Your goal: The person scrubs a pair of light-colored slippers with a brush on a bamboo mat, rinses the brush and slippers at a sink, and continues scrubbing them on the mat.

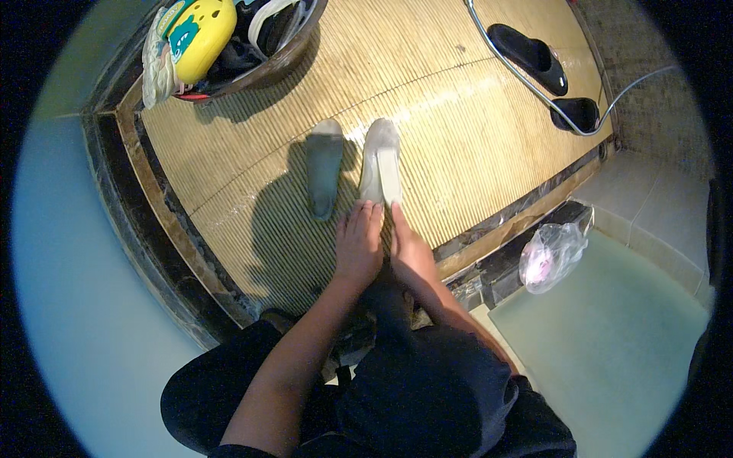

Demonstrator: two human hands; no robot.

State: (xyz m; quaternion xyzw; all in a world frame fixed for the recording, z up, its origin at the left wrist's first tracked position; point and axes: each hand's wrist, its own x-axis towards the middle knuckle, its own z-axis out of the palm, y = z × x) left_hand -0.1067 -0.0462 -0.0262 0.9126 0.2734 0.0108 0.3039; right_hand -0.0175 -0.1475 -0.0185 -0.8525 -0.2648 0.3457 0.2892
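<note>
A wet, pale grey insole lies lengthwise on the ribbed floor in front of me. My left hand holds its near end down, fingers close together on top. In my right hand is a long pale bar-shaped tool, perhaps a scrubbing brush, laid flat along the insole's right side; its underside is hidden. A second insole, darker in my shadow, lies apart to the left, touched by neither hand.
A basin at the upper left is piled with footwear, including a yellow clog. Black shoes stand at the upper right under a metal shower hose. A clear plastic bag sits by the dark stone ledge.
</note>
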